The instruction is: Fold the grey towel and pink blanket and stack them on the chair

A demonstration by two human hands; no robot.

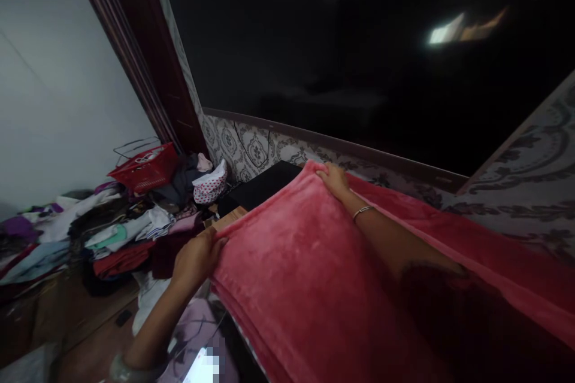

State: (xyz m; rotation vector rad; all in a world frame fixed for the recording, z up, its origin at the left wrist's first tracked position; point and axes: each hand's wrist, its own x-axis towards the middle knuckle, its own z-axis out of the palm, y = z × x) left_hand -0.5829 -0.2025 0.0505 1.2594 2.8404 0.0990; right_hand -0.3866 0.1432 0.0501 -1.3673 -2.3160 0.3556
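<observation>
A plush pinkish-red blanket point(300, 251) spreads across the lower middle of the view, its layers lying over one another at the near left side. My left hand point(195, 257) is closed on its left corner, fingers wrapped over the edge. Farther up and to the right, my right hand point(332, 179) pinches the blanket's far corner. Between the two hands the edge is drawn fairly straight. More red fabric point(449, 233) of the same kind runs behind my right forearm along the wall. What supports the blanket is hidden beneath it.
A large dark television point(359, 60) hangs above the patterned wall. At left lie heaps of clothes point(121, 233), with a red basket point(148, 167) and a white bag with red spots point(210, 184) behind. A black surface point(265, 185) sits beyond the blanket; a lit phone screen point(200, 368) shows below.
</observation>
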